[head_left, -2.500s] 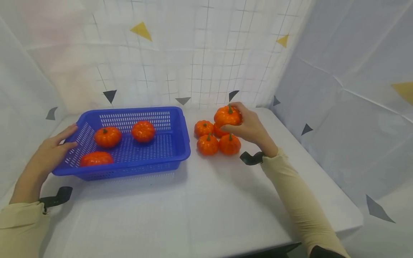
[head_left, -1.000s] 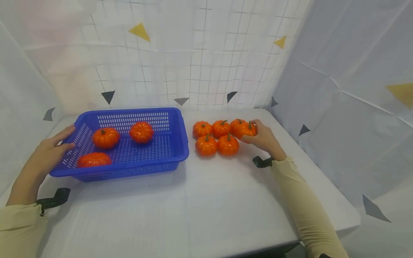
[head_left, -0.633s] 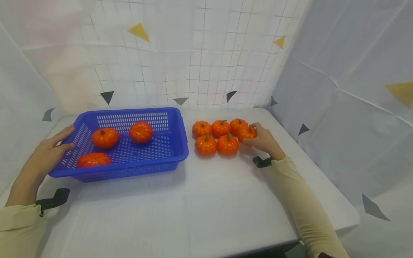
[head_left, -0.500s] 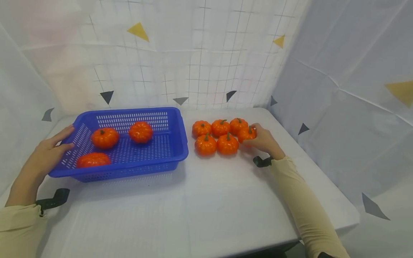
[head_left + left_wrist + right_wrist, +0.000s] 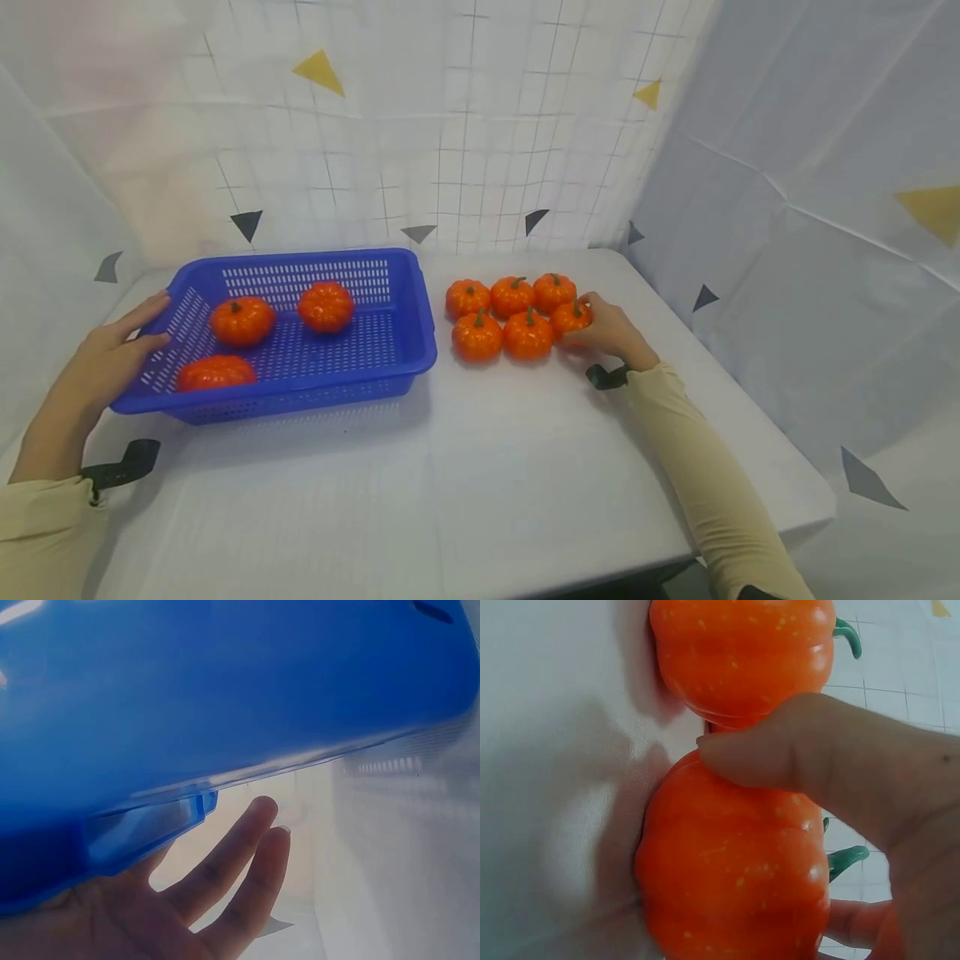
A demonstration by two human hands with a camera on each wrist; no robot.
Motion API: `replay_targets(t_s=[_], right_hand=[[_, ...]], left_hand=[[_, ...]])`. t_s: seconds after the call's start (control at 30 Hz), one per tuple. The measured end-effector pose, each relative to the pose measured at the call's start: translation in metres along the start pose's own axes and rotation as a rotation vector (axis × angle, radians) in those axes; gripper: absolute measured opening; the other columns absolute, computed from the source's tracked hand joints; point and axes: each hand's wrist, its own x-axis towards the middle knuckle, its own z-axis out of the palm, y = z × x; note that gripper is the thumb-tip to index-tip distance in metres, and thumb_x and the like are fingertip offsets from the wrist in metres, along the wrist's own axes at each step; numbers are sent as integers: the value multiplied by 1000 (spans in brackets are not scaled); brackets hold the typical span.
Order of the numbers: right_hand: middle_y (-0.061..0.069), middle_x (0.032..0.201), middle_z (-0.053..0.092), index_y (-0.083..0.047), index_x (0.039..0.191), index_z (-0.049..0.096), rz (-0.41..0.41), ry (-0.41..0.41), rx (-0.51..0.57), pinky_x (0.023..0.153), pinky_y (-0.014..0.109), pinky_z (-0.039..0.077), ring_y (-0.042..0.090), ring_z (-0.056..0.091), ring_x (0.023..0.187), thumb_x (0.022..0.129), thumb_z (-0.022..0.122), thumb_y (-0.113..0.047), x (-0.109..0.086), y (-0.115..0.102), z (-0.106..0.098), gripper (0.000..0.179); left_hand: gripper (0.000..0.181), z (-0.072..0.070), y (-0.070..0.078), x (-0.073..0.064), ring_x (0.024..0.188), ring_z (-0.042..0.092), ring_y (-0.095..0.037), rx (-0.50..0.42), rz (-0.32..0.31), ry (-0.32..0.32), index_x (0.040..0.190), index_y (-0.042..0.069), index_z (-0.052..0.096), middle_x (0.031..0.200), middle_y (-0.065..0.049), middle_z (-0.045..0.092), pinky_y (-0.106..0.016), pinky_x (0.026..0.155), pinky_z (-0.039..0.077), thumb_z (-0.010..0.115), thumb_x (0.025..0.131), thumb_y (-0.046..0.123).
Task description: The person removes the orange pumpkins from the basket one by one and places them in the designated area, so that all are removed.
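Right of centre: right hand (image 5: 611, 335) hides part of the held pumpkin (image 5: 570, 320) from me | left: rim of blue basket (image 5: 315, 383) covers the front pumpkin's (image 5: 216, 372) base | lower left: left sleeve (image 5: 48, 533) cut off | lower right: right sleeve (image 5: 708, 475) likewise | lower left-centre: speck (image 5: 345, 431) too small to name

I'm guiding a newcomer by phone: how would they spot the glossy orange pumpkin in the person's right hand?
On the white table, right of the blue perforated plastic basket, find six glossy orange pumpkins in two rows. It is the near row's rightmost pumpkin, the only one gripped by the right hand.
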Motion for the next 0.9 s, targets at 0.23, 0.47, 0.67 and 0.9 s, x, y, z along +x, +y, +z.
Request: replay_targets(t_s=[0.23,0.47,0.67,0.9], right_hand=[[24,142,54,-3,145,40,1,-18,16,108,58,43,41,52,122,84,83,-43,-2,2,0,85],[23,141,55,-3,147,39,-2,-41,11,109,58,44,40,52,122,86,82,-46,-1,3,1,86],[26,151,47,-1,154,33,1,-68,-27,113,63,38,43,48,131,86,81,-47,-1,0,-1,95],[33,156,38,6,158,26,-73,-3,-70,116,64,33,48,40,139,88,82,-32,-7,-10,-10,98]], left_hand=[[59,1,0,0,149,-8,-57,0,-7,-1,165,9,8,168,-27,-2,-80,110,-3,35,113,19],[59,1,-1,-1,150,-8,-57,-5,1,4,165,8,9,168,-26,-1,-80,110,-4,35,113,18],[59,2,0,-2,150,-9,-56,-7,-12,2,165,9,9,168,-25,-2,-80,110,-4,35,113,18],[59,1,1,0,150,-9,-57,-3,-10,1,165,8,9,168,-26,-2,-79,111,-4,34,113,18]])
